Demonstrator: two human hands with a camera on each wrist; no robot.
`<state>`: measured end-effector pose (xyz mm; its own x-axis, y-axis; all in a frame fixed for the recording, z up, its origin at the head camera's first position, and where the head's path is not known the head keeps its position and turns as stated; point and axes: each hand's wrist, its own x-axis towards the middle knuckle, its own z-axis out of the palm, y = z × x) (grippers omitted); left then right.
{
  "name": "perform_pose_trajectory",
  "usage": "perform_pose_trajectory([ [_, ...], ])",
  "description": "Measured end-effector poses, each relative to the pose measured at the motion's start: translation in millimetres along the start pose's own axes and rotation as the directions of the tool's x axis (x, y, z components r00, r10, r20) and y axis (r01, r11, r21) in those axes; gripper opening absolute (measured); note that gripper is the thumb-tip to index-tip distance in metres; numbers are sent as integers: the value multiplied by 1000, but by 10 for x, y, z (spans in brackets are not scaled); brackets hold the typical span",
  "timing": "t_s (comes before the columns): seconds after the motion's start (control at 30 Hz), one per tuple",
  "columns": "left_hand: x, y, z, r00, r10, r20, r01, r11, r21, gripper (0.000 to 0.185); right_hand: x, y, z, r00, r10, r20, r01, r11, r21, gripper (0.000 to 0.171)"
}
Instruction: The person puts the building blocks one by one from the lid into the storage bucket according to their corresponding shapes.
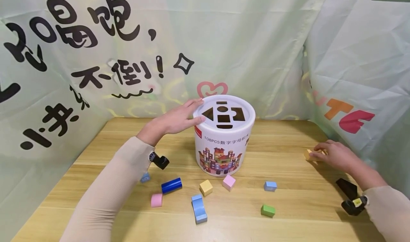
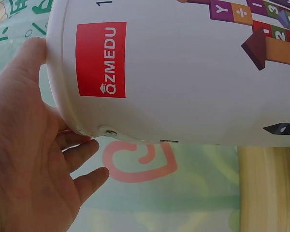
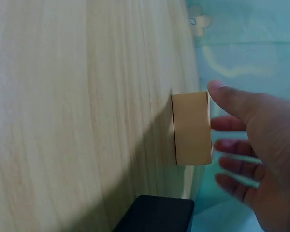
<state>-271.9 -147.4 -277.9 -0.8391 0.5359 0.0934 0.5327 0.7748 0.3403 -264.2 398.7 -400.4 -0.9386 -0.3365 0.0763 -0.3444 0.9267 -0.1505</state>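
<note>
The white tub point(image 1: 224, 135) stands upright toward the back of the desk point(image 1: 288, 213), about midway between its left and right edges, its lid pierced with dark shape cut-outs and its side printed with a red label point(image 2: 101, 59) and a picture of coloured buildings. The left hand point(image 1: 179, 119) rests against the tub's upper left rim — fingers nearly straight, fingertips on the lid's edge and the thumb against the wall, not curled round anything. Well apart, near the right edge of the desk, a tan block point(image 1: 310, 154) lies flat on the wood. The right hand point(image 1: 334, 156) is at it: the thumb touches the block's top corner in the right wrist view and the fingers are spread loosely just beside its far side, so it touches the block but has no clear grip.

In front of the tub loose blocks are scattered toward the front edge — a dark blue cylinder point(image 1: 171, 185), a pink block point(image 1: 156, 200), a light blue bridge piece point(image 1: 199, 209), a yellow cube point(image 1: 206, 187), a second pink cube point(image 1: 229, 182) just beside the tub's base, a small blue block point(image 1: 270, 186) and a green block point(image 1: 267, 210). Another pale blue piece point(image 1: 145, 178) peeks from beneath the left sleeve point(image 1: 109, 195). Printed cloth point(image 1: 80, 57) hangs behind the desk and along both sides.
</note>
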Motion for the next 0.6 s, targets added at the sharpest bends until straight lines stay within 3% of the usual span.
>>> perform_pose_trajectory([
  [0.3, -1, -1, 17, 1000, 5, -1, -5, 1000, -9, 84, 14, -48, 49, 989, 122, 88, -125, 992, 26, 56],
  [0.6, -5, 3, 9, 1000, 7, -1, -7, 1000, -6, 83, 64, -153, 68, 984, 164, 65, -165, 986, -2, 62],
])
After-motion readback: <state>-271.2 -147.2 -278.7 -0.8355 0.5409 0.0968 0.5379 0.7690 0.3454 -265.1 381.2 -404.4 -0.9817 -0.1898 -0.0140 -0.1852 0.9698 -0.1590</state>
